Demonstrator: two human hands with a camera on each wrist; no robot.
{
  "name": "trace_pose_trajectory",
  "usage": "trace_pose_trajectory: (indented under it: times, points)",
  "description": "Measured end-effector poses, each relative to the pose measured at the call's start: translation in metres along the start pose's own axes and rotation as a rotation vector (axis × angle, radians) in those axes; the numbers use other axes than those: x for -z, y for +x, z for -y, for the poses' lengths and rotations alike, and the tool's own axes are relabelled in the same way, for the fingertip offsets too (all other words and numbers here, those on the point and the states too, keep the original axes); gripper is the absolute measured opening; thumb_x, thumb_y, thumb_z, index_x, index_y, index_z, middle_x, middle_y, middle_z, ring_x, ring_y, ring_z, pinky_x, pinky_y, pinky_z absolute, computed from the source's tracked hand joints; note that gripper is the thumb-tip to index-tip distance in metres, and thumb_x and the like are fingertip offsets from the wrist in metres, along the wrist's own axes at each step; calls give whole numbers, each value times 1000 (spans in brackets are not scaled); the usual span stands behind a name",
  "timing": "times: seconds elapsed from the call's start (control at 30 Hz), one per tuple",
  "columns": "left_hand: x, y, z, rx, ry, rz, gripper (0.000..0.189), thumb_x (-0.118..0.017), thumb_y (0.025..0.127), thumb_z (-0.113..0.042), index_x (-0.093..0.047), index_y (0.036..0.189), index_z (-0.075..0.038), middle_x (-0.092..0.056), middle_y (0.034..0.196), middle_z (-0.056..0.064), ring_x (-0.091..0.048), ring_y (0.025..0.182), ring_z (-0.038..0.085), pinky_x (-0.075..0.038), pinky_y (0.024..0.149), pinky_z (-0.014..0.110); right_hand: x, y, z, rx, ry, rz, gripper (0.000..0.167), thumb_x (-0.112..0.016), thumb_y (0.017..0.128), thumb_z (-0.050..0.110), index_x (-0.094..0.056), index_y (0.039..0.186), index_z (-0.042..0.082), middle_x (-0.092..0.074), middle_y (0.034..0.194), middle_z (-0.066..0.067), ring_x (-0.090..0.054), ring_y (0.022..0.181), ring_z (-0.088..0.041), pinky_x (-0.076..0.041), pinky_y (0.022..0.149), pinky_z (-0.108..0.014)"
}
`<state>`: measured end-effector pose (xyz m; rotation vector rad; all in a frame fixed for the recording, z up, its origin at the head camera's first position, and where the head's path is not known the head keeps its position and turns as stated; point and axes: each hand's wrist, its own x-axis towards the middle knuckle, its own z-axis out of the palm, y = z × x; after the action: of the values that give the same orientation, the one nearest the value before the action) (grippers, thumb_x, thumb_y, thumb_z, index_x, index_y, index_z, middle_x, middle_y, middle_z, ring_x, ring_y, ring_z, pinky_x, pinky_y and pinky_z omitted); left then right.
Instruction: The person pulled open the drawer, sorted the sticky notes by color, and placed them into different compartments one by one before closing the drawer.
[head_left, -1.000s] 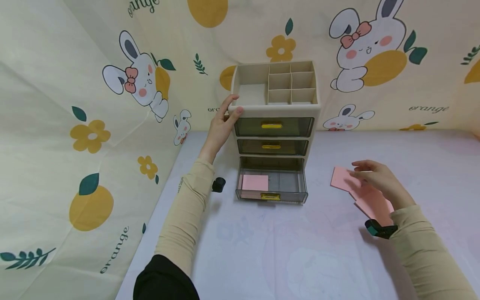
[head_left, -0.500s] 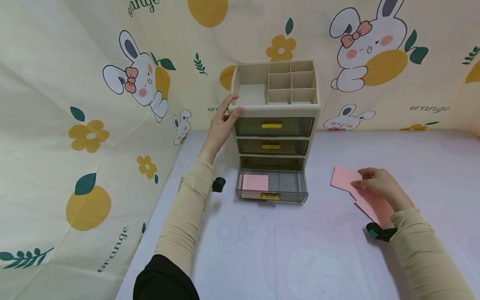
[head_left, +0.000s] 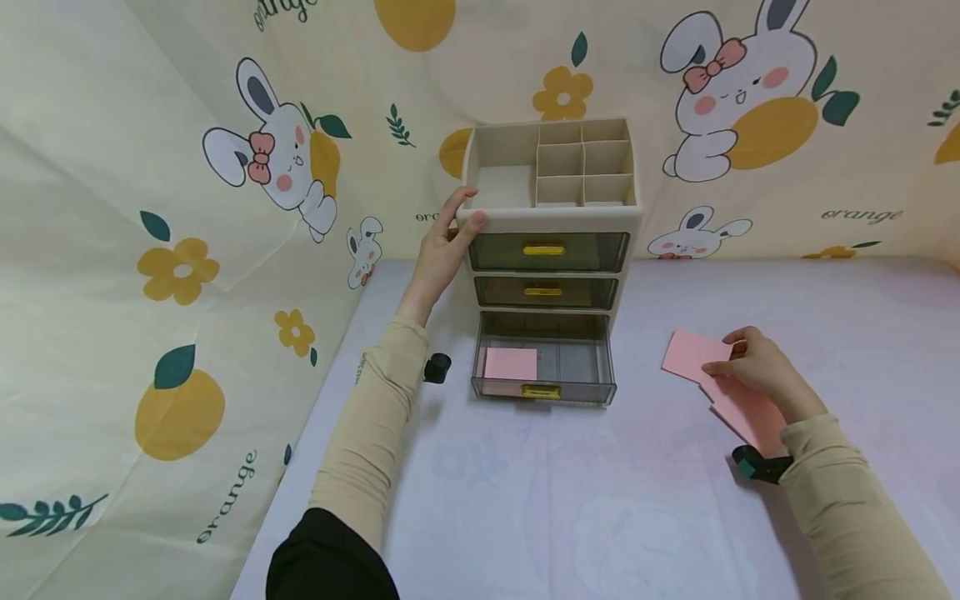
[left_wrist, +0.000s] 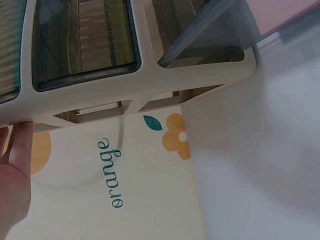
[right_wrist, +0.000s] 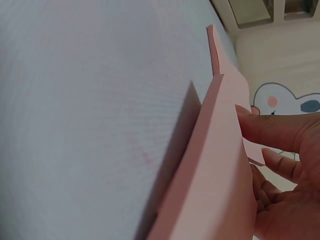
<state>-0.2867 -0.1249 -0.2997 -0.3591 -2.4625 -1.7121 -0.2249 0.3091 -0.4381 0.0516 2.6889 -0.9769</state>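
A cream desktop drawer organizer (head_left: 551, 218) stands on the table, with its bottom drawer (head_left: 577, 364) pulled out. Inside that smoky clear drawer, on its left side, lies a pink sticky note pad (head_left: 511, 364). My left hand (head_left: 438, 254) grips the organizer's upper left corner, thumb on the front edge. To the right, several pink sticky note pads (head_left: 693, 354) lie overlapping in a slanting row. My right hand (head_left: 765, 371) pinches one sticky note pad (right_wrist: 215, 165) of this row by its edges; in the right wrist view the thumb presses its near side, while the other fingers are partly hidden.
Two upper drawers (head_left: 543, 252) with yellow handles are closed. On top, the organizer has a divided tray (head_left: 506, 187). A patterned cloth wall (head_left: 420, 92) rises behind and at the left. The pale table (head_left: 570, 500) stretches in front.
My right hand has come down onto the pink sticky note pads and its fingers have closed in on one. The left hand stays on the organizer's corner.
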Motion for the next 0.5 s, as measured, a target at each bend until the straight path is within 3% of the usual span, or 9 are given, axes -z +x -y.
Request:
trace_pose_trajectory:
  times: [0.13, 0.27, 0.4, 0.5]
  points:
    - [-1, 7, 14, -13, 1, -9, 46, -51, 93, -44, -38, 136, -37, -36, 145, -3, -50, 97, 18, -38, 79, 32, -1, -2, 1, -24, 29, 0, 81, -64, 86, 40, -23, 131, -13, -33, 123, -36, -38, 103, -44, -37, 85, -53]
    - [-1, 9, 18, -29, 9, -19, 48, -51, 91, -51, -38, 136, -39, -37, 144, -5, -51, 97, 18, -39, 80, 33, -4, -5, 1, -22, 57, -79, 75, -61, 88, 40, -28, 133, -11, -39, 118, -31, -45, 100, -39, -41, 79, -44]
    - [-1, 8, 18, -32, 4, -19, 49, -51, 90, -51, -38, 136, -39, -37, 143, -2, -49, 95, 18, -38, 79, 32, -5, -8, 1, -13, 83, -189, 65, -57, 91, 39, -38, 131, -8, -46, 113, -25, -48, 99, -36, -41, 75, -37]
    - [-1, 1, 5, -17, 4, -11, 47, -51, 93, -44, -38, 137, -35, -36, 144, 3, -48, 94, 18, -37, 79, 31, -5, -10, 1, -12, 128, -233, 60, -54, 92, 39, -41, 130, -5, -48, 109, -18, -53, 91, -20, -45, 68, -29]
